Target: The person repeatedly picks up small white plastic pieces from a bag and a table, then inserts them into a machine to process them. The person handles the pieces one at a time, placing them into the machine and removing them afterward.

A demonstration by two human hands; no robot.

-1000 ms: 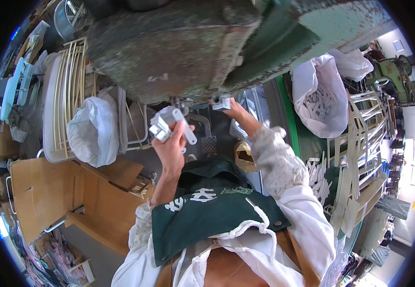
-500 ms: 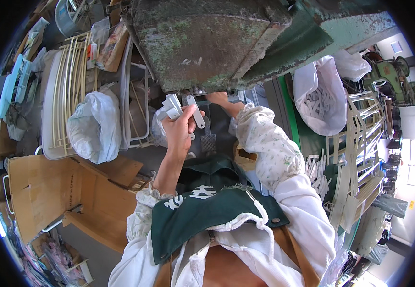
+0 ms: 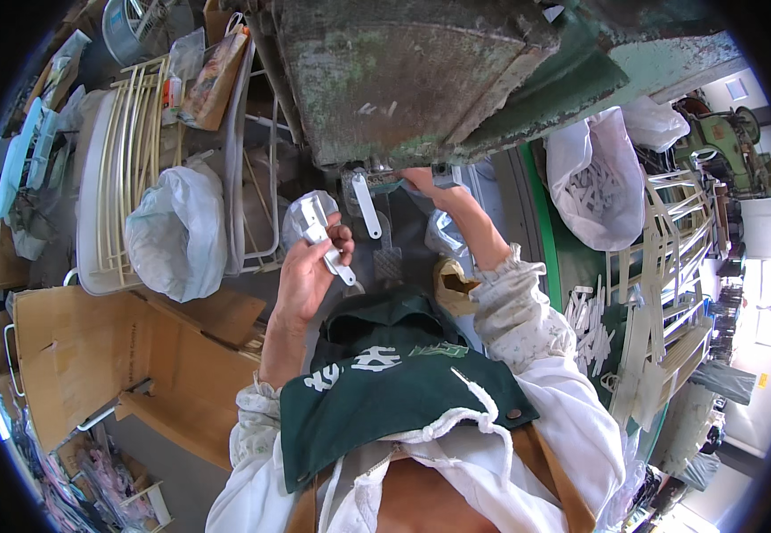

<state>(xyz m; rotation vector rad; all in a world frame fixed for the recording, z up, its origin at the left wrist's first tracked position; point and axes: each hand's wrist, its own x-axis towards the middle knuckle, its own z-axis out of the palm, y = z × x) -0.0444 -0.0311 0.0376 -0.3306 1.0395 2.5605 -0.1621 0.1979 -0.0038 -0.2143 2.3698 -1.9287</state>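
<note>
Now upper strip (image 3: pixel 367 206) off left hand (image 3: pixel 302 277).

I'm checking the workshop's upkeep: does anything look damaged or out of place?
The big machine at the top looks worn: its green paint is patchy. At right, white strips lie jumbled outside the open sack.

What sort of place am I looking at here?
Probably a small factory or workshop making parts. A large, worn green metal machine looms before the person, an open white sack holds many flat pale strips, and the left hand grips small pale flat parts.
</note>
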